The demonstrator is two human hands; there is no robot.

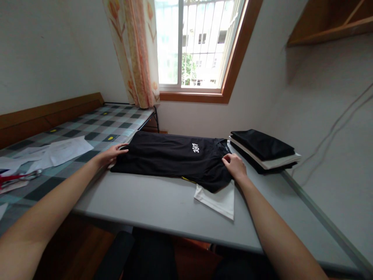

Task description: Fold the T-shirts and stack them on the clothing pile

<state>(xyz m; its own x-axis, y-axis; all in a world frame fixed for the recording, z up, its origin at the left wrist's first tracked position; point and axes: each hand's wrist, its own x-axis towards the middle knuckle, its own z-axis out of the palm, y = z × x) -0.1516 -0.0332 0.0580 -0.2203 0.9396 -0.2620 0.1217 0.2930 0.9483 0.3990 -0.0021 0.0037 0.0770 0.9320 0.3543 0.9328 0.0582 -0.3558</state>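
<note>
At 10 o'clock, a bed (124,120) with a checked cover bears loose papers (68,151); a red-handled item (14,177) lies beside them, too blurred to identify. Above the bed's far end, toward 11 o'clock, hangs a flowered curtain (136,54).

At 11 o'clock, my left hand (112,154) is at the hem end of the black T-shirt (163,155). Its fingers are slightly spread and lie over the cloth edge; whether they pinch the cloth I cannot tell.

The black T-shirt lies flat on the grey table (145,198) at 12 o'clock, hem to my left, collar to my right, with white lettering near the collar. A barred window (201,46) stands beyond it. A white sleeve (218,200) protrudes from beneath its near edge, toward 1 o'clock.

Also at 1 o'clock, my right hand (235,166) has thumb and forefinger closed on the black T-shirt beside the collar.

Between 1 and 2 o'clock, a stack of folded clothes (262,146), black and white, sits on the table just beyond my right hand. A wooden shelf (332,33) is mounted high at 2 o'clock.
</note>
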